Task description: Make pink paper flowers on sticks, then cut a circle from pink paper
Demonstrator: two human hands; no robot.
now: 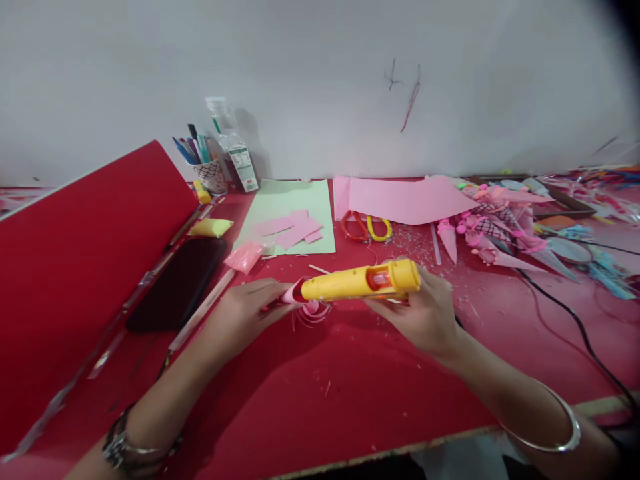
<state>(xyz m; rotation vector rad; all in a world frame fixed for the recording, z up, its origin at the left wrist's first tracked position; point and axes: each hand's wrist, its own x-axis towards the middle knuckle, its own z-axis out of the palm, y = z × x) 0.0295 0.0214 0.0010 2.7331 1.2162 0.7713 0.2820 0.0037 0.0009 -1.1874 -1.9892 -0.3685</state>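
Observation:
My right hand (425, 313) is wrapped round a yellow hot glue gun (335, 283), held level with its front end pointing left. In my left hand (250, 307) a small rolled pink paper piece (289, 294) is pinched between the fingers, right at the tip of the gun. The nozzle itself is hidden by the paper. Curled pink paper strips (315, 313) show just below the gun's front end; I cannot tell whether they join the held piece.
Pink strips (300, 230) lie on a green sheet (300, 193). Behind are scissors (367, 228), a pink sheet (405, 199) and several decorated paper cones (495, 227). A dark phone (177, 283), pen cup (210, 175) and bottle (240, 160) stand left. A black cable (565, 307) runs right.

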